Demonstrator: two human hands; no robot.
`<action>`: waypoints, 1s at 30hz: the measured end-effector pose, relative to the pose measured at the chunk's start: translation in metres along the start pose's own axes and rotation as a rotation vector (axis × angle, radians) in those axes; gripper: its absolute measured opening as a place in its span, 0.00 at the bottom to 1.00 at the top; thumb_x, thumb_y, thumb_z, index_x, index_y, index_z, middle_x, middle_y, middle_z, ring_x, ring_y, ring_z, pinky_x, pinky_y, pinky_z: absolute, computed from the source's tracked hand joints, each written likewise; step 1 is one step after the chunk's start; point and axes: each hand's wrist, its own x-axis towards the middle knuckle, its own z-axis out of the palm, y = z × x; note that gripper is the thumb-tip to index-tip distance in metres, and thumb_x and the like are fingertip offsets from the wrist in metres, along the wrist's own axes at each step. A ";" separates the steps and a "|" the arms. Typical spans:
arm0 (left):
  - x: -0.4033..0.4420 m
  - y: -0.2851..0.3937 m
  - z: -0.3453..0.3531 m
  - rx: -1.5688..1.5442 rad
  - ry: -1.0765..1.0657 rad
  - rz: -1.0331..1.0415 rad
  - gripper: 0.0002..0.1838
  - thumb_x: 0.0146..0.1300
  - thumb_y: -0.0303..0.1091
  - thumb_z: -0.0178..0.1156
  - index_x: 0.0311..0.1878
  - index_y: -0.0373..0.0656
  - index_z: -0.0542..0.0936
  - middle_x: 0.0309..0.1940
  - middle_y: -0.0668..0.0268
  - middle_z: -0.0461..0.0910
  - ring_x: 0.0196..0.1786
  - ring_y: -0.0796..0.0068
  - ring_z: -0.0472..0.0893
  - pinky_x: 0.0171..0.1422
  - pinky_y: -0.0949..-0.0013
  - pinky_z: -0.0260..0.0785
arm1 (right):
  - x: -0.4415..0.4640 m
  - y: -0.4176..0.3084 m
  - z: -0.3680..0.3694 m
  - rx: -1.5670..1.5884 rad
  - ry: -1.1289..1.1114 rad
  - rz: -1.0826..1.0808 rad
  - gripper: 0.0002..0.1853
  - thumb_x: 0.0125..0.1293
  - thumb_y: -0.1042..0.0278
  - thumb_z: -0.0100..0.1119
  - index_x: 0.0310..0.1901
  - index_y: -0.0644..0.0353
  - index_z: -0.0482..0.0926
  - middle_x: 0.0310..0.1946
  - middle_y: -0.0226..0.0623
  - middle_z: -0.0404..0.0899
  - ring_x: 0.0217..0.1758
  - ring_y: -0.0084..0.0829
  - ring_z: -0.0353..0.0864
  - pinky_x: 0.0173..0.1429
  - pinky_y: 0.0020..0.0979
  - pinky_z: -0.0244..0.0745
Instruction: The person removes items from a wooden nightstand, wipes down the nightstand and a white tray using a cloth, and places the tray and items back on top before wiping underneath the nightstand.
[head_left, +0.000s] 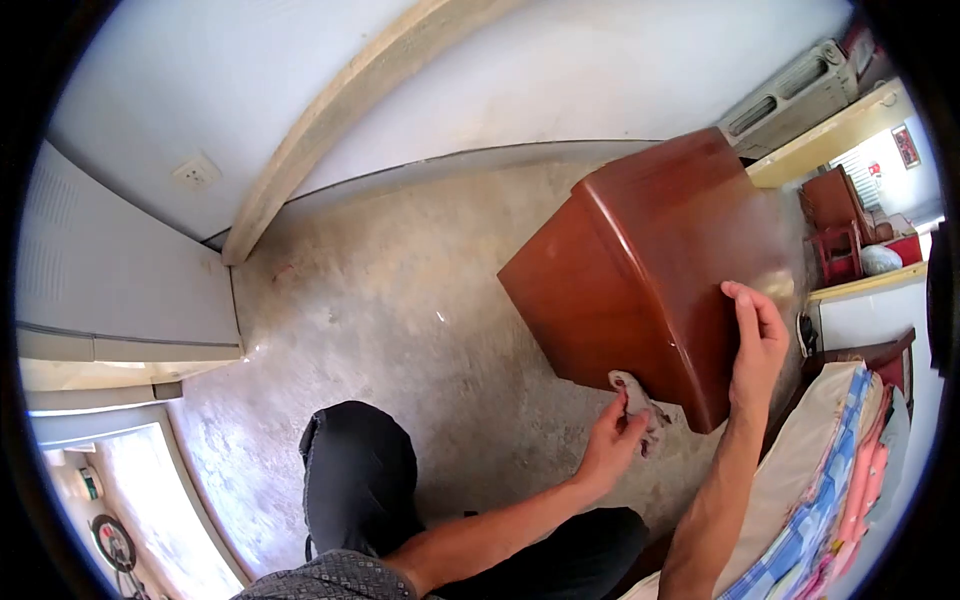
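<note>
A reddish-brown wooden cabinet with a glossy surface stands on the floor in front of me. My left hand is closed around a crumpled, light greyish cloth. The cloth is at the cabinet's near lower edge, and part of it hangs below my fingers. Higher up on the right, my right hand rests by the cabinet's right side, its fingertips at the brown surface and its fingers partly bent and apart. The cabinet's far side is hidden.
Folded bedding is stacked close by my right arm. A wooden beam leans on the white wall, near a socket. A pale metal cabinet stands at the left. Behind the brown cabinet is a grey radiator-like unit.
</note>
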 end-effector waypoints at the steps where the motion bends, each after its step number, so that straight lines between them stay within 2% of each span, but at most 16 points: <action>1: -0.007 0.001 0.001 0.014 -0.007 0.002 0.24 0.78 0.33 0.59 0.72 0.36 0.70 0.59 0.61 0.81 0.55 0.77 0.80 0.59 0.70 0.73 | 0.000 0.001 0.000 0.000 -0.007 -0.008 0.10 0.78 0.69 0.59 0.49 0.67 0.86 0.49 0.35 0.88 0.56 0.26 0.83 0.67 0.29 0.71; 3: -0.023 0.002 0.003 -0.063 -0.151 0.112 0.26 0.76 0.33 0.63 0.73 0.37 0.70 0.56 0.66 0.81 0.58 0.77 0.78 0.63 0.70 0.72 | 0.000 0.002 0.000 -0.002 -0.014 -0.025 0.11 0.78 0.69 0.60 0.50 0.67 0.86 0.49 0.36 0.88 0.55 0.27 0.83 0.68 0.30 0.72; 7: -0.042 0.016 -0.006 0.106 -0.158 0.104 0.26 0.74 0.32 0.66 0.70 0.35 0.71 0.55 0.65 0.81 0.58 0.76 0.79 0.65 0.70 0.73 | -0.015 0.000 -0.010 0.171 0.086 -0.008 0.13 0.79 0.68 0.59 0.54 0.69 0.84 0.53 0.40 0.87 0.58 0.30 0.83 0.71 0.32 0.72; 10: -0.053 0.039 -0.011 0.248 -0.234 0.198 0.25 0.75 0.33 0.65 0.70 0.35 0.71 0.58 0.62 0.81 0.60 0.74 0.79 0.66 0.69 0.73 | -0.059 -0.016 -0.016 0.187 0.328 -0.053 0.14 0.79 0.70 0.57 0.58 0.69 0.82 0.59 0.43 0.85 0.63 0.34 0.82 0.74 0.35 0.71; 12: -0.064 0.056 -0.009 0.344 -0.239 0.144 0.23 0.77 0.32 0.62 0.70 0.36 0.72 0.55 0.65 0.81 0.55 0.81 0.79 0.61 0.70 0.74 | -0.123 -0.007 -0.018 0.067 0.362 -0.053 0.18 0.80 0.72 0.52 0.66 0.69 0.77 0.68 0.46 0.77 0.70 0.36 0.77 0.75 0.37 0.70; 14: -0.069 0.066 -0.005 0.554 -0.270 0.142 0.23 0.77 0.33 0.61 0.71 0.36 0.72 0.57 0.62 0.81 0.56 0.75 0.80 0.63 0.67 0.74 | -0.189 0.004 0.010 0.175 0.414 0.105 0.23 0.83 0.67 0.47 0.74 0.66 0.69 0.71 0.45 0.74 0.71 0.34 0.75 0.75 0.36 0.70; 16: -0.072 0.056 -0.005 0.767 -0.308 0.166 0.24 0.77 0.33 0.60 0.71 0.35 0.71 0.59 0.58 0.81 0.57 0.69 0.82 0.65 0.64 0.74 | -0.240 0.010 0.035 0.552 0.372 0.434 0.26 0.83 0.68 0.43 0.78 0.66 0.62 0.77 0.47 0.66 0.77 0.36 0.68 0.76 0.35 0.68; 18: -0.071 0.039 -0.012 1.224 -0.451 0.475 0.25 0.76 0.33 0.59 0.72 0.35 0.71 0.66 0.50 0.78 0.62 0.55 0.83 0.69 0.59 0.73 | -0.256 0.001 0.052 0.945 0.529 0.544 0.26 0.84 0.65 0.41 0.78 0.65 0.63 0.74 0.44 0.70 0.73 0.36 0.72 0.74 0.34 0.69; 19: -0.075 0.048 -0.005 1.306 -0.480 0.399 0.24 0.75 0.33 0.60 0.71 0.37 0.73 0.68 0.46 0.76 0.65 0.46 0.80 0.70 0.56 0.72 | -0.257 0.009 0.053 0.948 0.579 0.536 0.26 0.84 0.65 0.41 0.78 0.65 0.63 0.74 0.44 0.70 0.73 0.36 0.72 0.74 0.34 0.69; 20: -0.080 0.063 0.001 1.324 -0.521 0.380 0.24 0.75 0.33 0.60 0.71 0.37 0.73 0.68 0.46 0.76 0.65 0.46 0.80 0.70 0.56 0.72 | -0.258 0.018 0.054 1.070 0.576 0.565 0.25 0.84 0.63 0.41 0.77 0.64 0.64 0.72 0.43 0.71 0.69 0.35 0.74 0.69 0.35 0.73; 22: -0.081 0.106 0.028 1.585 -0.675 0.475 0.20 0.75 0.33 0.60 0.67 0.39 0.78 0.64 0.50 0.81 0.65 0.55 0.82 0.69 0.59 0.73 | -0.259 0.031 0.052 1.199 0.628 0.596 0.25 0.85 0.62 0.41 0.76 0.63 0.65 0.70 0.41 0.73 0.65 0.34 0.77 0.65 0.35 0.76; 24: -0.077 0.148 0.068 1.496 -0.559 0.553 0.17 0.75 0.34 0.61 0.63 0.41 0.82 0.60 0.56 0.84 0.63 0.64 0.83 0.67 0.63 0.73 | -0.246 0.045 0.043 1.406 0.601 0.717 0.24 0.85 0.59 0.44 0.75 0.59 0.68 0.68 0.37 0.76 0.60 0.32 0.79 0.55 0.36 0.80; 25: -0.064 0.168 0.089 1.498 -0.545 0.717 0.16 0.73 0.30 0.64 0.62 0.38 0.81 0.59 0.55 0.84 0.61 0.58 0.83 0.67 0.61 0.74 | -0.232 0.046 0.037 1.416 0.637 0.713 0.24 0.85 0.59 0.44 0.75 0.59 0.68 0.68 0.37 0.76 0.60 0.32 0.79 0.55 0.36 0.80; 27: -0.016 0.190 0.119 1.503 -0.513 0.967 0.21 0.72 0.35 0.66 0.64 0.37 0.80 0.63 0.52 0.81 0.65 0.56 0.80 0.70 0.59 0.71 | -0.199 0.038 0.027 1.454 0.805 0.672 0.25 0.84 0.57 0.45 0.76 0.57 0.67 0.67 0.33 0.77 0.58 0.30 0.80 0.49 0.38 0.81; 28: 0.011 0.195 0.126 1.527 -0.559 1.135 0.24 0.72 0.38 0.67 0.66 0.36 0.79 0.66 0.51 0.79 0.68 0.55 0.78 0.73 0.58 0.69 | -0.184 0.038 0.029 1.363 0.783 0.643 0.25 0.84 0.58 0.46 0.76 0.56 0.67 0.68 0.34 0.76 0.61 0.32 0.80 0.55 0.39 0.80; 30: 0.041 0.187 0.134 1.667 -0.627 1.145 0.27 0.71 0.41 0.67 0.68 0.37 0.77 0.68 0.50 0.76 0.72 0.53 0.74 0.76 0.57 0.65 | -0.153 0.058 0.060 1.051 0.726 0.482 0.25 0.84 0.59 0.45 0.78 0.54 0.66 0.69 0.38 0.75 0.64 0.33 0.76 0.59 0.35 0.73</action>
